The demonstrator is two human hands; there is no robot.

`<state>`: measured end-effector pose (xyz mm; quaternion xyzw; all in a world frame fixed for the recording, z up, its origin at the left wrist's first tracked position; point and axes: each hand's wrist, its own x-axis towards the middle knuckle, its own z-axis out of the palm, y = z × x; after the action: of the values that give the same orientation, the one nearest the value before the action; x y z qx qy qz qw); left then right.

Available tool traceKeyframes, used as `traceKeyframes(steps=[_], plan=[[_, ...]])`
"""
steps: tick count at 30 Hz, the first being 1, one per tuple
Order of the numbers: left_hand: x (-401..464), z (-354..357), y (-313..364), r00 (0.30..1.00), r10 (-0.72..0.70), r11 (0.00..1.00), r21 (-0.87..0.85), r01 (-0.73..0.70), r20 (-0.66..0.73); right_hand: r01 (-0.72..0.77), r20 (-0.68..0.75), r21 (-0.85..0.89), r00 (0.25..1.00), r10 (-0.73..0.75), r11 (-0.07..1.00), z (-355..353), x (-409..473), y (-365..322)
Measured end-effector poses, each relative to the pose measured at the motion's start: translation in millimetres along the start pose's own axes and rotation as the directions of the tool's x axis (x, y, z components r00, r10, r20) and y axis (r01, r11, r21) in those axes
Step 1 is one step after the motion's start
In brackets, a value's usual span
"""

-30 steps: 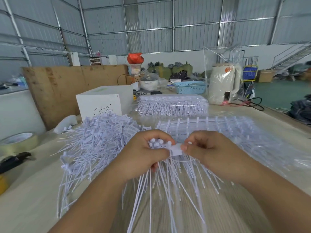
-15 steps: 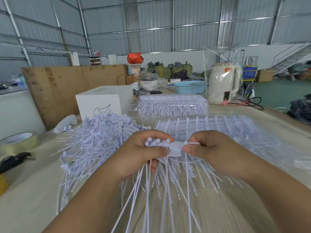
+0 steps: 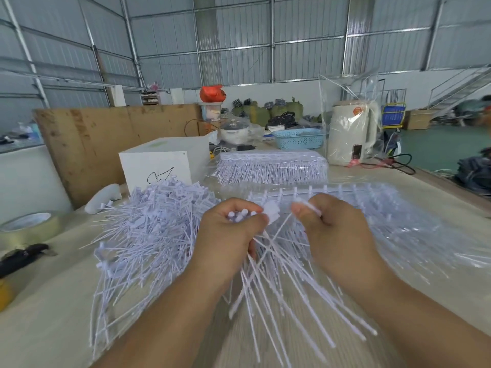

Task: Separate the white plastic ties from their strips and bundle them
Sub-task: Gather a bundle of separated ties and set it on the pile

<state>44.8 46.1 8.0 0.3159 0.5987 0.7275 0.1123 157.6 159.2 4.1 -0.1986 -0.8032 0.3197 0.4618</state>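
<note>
Here, a bunch of ties (image 3: 279,282) is gripped by the left hand (image 3: 225,235). 1 tie (image 3: 309,207) is pinched by the right hand (image 3: 337,229).

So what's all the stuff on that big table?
loose ties pile: many, white, left of the hands
held ties: one bunch, white, fanning down from the left hand
bagged strips: one flat pack, white in clear plastic, right
second strip pack: one, white, further back
box: one, white, back left
tape roll: one, beige, far left
basket: one, light blue, back
kettle: one, cream, bagged, back right
left hand: grip holds the bunch
right hand: pinches one tie
</note>
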Motion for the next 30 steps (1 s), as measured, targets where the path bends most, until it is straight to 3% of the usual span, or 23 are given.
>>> traceKeyframes(steps=[2, 3, 8, 14, 18, 24, 30], plan=[[-0.7, -3.0, 1.0, 0.999, -0.004, 1.000, -0.009, 0.004, -0.033, 0.003, -0.086, -0.010, 0.996, -0.004, 1.000, -7.2, 7.6, 1.9], [-1.1, -5.0, 1.1, 1.000, -0.004, 1.000, 0.000, 0.004, -0.031, -0.002, -0.062, 0.015, 0.998, 0.003, 1.000, -11.9, 11.0, 3.8], [-1.4, -8.2, 2.9, 0.993, 0.012, 0.994, 0.103, -0.025, 0.120, 0.003, 0.326, 0.247, 0.941, -0.086, 0.969, -21.3, 5.6, 2.3], [-4.4, -10.2, 5.7, 0.921, 0.014, 0.991, 0.116, -0.064, 0.390, 0.000, 0.377, 0.259, 0.921, -0.101, 0.966, -10.8, 1.0, 3.5], [-3.9, -13.0, 5.3, 0.908, -0.003, 0.995, 0.091, -0.038, 0.419, -0.044, 0.311, 0.260, 0.949, -0.041, 0.965, -9.0, 2.5, 4.3], [-4.3, -10.5, 4.4, 0.914, -0.036, 0.998, 0.062, 0.012, 0.404, -0.093, 0.436, 0.251, 0.899, -0.027, 0.963, -11.4, 3.6, 5.3], [-5.8, -4.0, 1.9, 0.937, -0.053, 0.999, 0.012, 0.052, 0.347, 0.025, 0.438, 0.110, 0.896, -0.071, 0.994, -7.9, -2.8, 7.6]])
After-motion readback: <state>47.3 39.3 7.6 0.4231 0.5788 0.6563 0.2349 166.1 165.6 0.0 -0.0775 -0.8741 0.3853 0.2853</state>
